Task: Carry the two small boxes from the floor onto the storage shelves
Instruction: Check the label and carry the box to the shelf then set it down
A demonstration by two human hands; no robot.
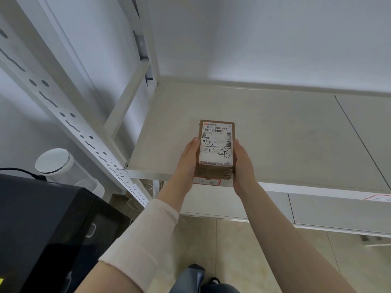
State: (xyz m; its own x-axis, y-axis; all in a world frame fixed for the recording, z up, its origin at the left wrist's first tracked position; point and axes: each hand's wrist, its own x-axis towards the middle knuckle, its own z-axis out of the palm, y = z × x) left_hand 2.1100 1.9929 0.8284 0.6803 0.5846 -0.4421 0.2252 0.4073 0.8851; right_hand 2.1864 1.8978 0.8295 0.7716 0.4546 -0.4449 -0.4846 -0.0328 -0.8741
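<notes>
Left forearm, cream sleeve (143, 235) nearest the lens, ran up toward 1 o'clock to the left hand (187, 160); right hand (243, 166) mirrored it from 5 o'clock. Both grips were clamped on one small box (216, 149), palms pressed flat on its long side faces, fingers mostly hidden behind it. Box long axis pointed 12 to 6, label up, near end level with the shelf front edge (296, 188), far end already over the shelf board (275, 127). Whether it touched the board, couldn't tell. Bare board lay at 12 o'clock from the grips, so I'd judge the next move was a straight push forward and set-down. Second box wasn't in view.
</notes>
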